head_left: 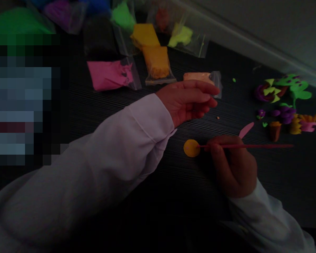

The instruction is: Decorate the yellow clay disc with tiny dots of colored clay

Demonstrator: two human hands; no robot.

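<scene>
My right hand [233, 168] pinches a thin pinkish-red modelling stick [263, 146] between thumb and fingers. Its left tip meets a flat, round yellow clay disc [191, 149] on the dark table. Above the disc is my left hand [191, 100], fingers loosely stretched and nothing visible in them. Behind that hand lies a small bag of peach clay [197, 77], partly covered by it. A pink blade-shaped piece [246, 130] sticks out behind my right hand; whether the hand touches it is unclear. A tiny orange crumb [217, 117] lies between the hands.
Bags of pink clay [105, 75], orange-yellow clay [156, 61] and lime clay [181, 36] lie at the back. Several small clay models stand at right, including a brown pot [274, 131], purple balls [287, 113] and a green leafy piece [298, 89]. A pale ledge [234, 42] runs behind.
</scene>
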